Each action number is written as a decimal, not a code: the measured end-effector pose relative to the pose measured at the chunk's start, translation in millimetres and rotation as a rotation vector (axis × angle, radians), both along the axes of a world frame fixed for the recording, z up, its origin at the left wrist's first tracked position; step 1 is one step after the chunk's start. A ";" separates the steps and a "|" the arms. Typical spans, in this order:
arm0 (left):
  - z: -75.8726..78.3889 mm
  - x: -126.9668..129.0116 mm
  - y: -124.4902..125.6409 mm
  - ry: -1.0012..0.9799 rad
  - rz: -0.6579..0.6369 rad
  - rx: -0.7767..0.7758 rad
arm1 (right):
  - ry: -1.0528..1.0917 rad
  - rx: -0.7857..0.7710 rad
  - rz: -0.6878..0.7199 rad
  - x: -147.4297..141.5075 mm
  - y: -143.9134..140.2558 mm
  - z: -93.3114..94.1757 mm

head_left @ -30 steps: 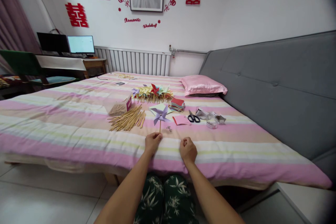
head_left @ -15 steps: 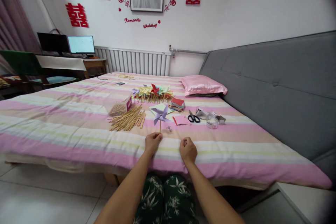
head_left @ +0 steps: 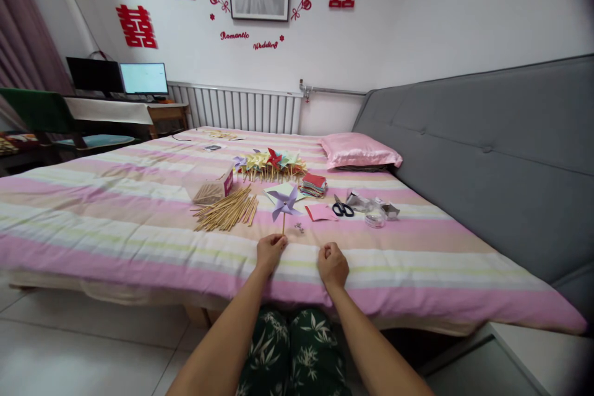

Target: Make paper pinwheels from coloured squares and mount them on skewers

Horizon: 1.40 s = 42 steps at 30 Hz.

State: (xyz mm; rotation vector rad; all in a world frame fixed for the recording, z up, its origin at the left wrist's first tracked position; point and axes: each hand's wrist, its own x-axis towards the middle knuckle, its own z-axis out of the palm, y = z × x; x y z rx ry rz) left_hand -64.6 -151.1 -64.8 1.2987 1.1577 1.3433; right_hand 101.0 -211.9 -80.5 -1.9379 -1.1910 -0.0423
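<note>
My left hand (head_left: 270, 252) pinches the lower end of a thin stick, and a purple paper pinwheel (head_left: 284, 203) stands upright at its top. Its blades are spread before a pale sheet of paper (head_left: 273, 189). My right hand (head_left: 333, 265) rests on the bed edge in a loose fist, and I see nothing in it. Beyond the two hands lie a few tiny metal pins (head_left: 299, 228). Further right are a pink paper square (head_left: 323, 213) and black-handled scissors (head_left: 342, 208). Left of the pinwheel is a heap of wooden sticks (head_left: 227, 210).
A clear box of sticks (head_left: 208, 192) lies behind the heap. Finished pinwheels (head_left: 269, 164) are bunched at the bed's middle, near a stack of coloured paper (head_left: 313, 184). A round clear container (head_left: 375, 218), crumpled packaging (head_left: 357, 200) and a pink pillow (head_left: 359, 151) are to the right.
</note>
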 end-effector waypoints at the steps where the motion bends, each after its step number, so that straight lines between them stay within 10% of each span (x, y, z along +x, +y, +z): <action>1: -0.3 -0.1 0.1 -0.002 -0.002 0.001 | 0.000 -0.001 0.000 0.0 -0.1 0.0; 42: 4.3 1.3 -3.0 -0.031 0.002 -0.017 | 0.010 -0.007 0.002 -0.1 -0.4 1.3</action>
